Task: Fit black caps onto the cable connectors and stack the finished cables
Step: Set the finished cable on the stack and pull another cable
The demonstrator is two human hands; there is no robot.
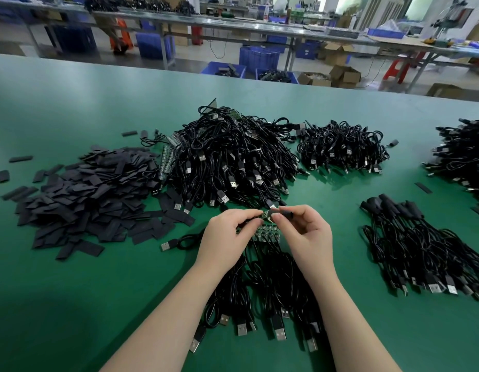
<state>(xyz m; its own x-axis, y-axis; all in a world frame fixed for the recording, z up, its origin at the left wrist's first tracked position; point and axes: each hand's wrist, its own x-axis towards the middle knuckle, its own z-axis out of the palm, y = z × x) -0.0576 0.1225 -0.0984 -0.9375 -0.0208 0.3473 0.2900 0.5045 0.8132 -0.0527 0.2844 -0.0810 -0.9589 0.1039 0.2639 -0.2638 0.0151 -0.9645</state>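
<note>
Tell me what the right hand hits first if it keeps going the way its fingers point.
The right hand, pinching a black cap, points up-left at the small circuit board held by the left hand. That comes first; behind lies the big cable pile.

Caps pile (82, 194) lies left of cable heap (227, 159); finished cables (418, 245) right.

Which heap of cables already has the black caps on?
The small bundle right of the hands: black caps cover its far ends; the other heaps show none.

Capping a connector over the green table (72, 291)

Left hand (225, 237) pinches a small circuit-board connector (265, 214); right hand (305, 232) holds a black cap (285, 211) against it.
</note>
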